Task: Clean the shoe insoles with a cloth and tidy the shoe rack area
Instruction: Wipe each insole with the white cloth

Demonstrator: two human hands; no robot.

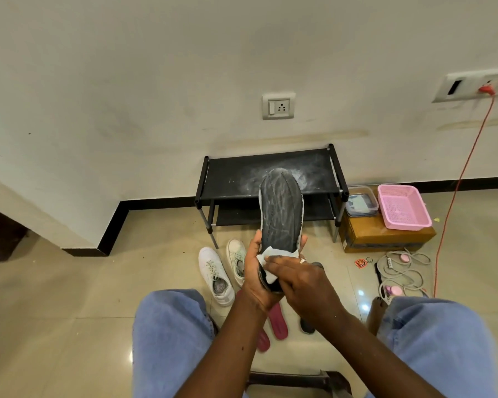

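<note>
My left hand point(256, 271) grips the heel end of a dark grey insole point(281, 211), which stands upright and is streaked with white powder. My right hand point(296, 280) presses a white cloth point(266, 261) against the insole's lower part, fingers laid across it. Behind the insole stands a low black two-shelf shoe rack point(233, 179) with white powder on its top shelf. A pair of white sneakers point(217, 275) lies on the floor left of my hands. Two maroon insoles point(278, 323) lie on the tiles below my hands.
A pink plastic basket point(403, 206) and a clear lidded box point(361, 201) sit on a brown carton point(385, 238) right of the rack. Coiled grey cables point(400, 271) and an orange cord point(454, 191) lie at the right. A dark shoe point(306, 326) shows under my right arm.
</note>
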